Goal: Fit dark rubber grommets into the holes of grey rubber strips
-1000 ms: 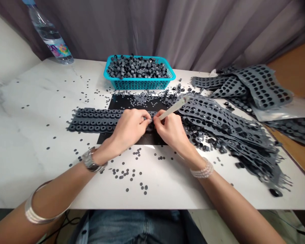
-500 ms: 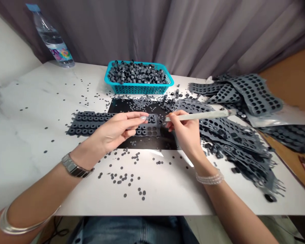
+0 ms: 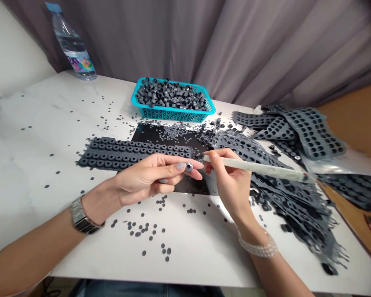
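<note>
My left hand (image 3: 146,175) pinches a small grey rubber ring (image 3: 189,166) between thumb and fingers, its dark hole facing me. Close by on the right, my right hand (image 3: 233,181) grips a long whitish stick-like tool (image 3: 275,170) like a pen. Its dark tip points left toward the ring, apart from it. Behind my left hand lies a moulded grey rubber sheet (image 3: 111,156) with rows of ring-shaped bumps. The sheet's right end rests on a black mat (image 3: 200,181), and my fingers hide part of its near edge.
A turquoise basket (image 3: 173,115) full of small grey rubber pieces stands at the back. Perforated rubber sheets (image 3: 293,198) pile up on the right. Small dark discs (image 3: 146,227) lie scattered over the white table (image 3: 89,255). A water bottle (image 3: 77,53) stands back left.
My left hand has drawn back from the sheet toward me and now shows a rubber ring in its fingers. The tool in my right hand now slants down to the right.
</note>
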The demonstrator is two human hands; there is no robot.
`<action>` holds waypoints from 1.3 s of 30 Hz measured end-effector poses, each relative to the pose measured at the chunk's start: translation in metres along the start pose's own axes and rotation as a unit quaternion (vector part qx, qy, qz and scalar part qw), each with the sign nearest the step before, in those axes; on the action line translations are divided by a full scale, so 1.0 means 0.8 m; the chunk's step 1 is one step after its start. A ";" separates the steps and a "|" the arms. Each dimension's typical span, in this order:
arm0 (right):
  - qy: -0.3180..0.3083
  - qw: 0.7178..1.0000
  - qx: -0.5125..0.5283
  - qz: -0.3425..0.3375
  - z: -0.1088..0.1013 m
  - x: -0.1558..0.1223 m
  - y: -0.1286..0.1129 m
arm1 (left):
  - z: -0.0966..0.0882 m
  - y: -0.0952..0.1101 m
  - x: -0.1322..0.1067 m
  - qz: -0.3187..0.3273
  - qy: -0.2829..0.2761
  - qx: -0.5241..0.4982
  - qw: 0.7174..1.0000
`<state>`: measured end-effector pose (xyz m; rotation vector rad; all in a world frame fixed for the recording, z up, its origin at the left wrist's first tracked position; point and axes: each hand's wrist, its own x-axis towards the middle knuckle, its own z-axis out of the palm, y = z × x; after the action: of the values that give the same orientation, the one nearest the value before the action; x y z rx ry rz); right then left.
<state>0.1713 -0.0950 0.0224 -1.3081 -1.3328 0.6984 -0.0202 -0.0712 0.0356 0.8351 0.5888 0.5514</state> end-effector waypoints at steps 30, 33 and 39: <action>-0.162 0.982 -0.073 0.056 0.024 0.006 0.030 | -0.020 -0.001 0.008 0.101 0.257 0.382 0.882; -0.172 0.981 -0.081 0.044 0.023 0.006 0.029 | -0.018 -0.013 0.012 0.149 0.247 0.621 0.729; -0.179 0.979 -0.094 0.023 0.024 0.006 0.025 | -0.016 -0.024 0.013 0.131 0.202 0.734 0.635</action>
<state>0.1606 -0.0808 0.0005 -1.4116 -1.6954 0.8888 -0.0170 -0.0685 0.0110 2.4360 1.3935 0.4318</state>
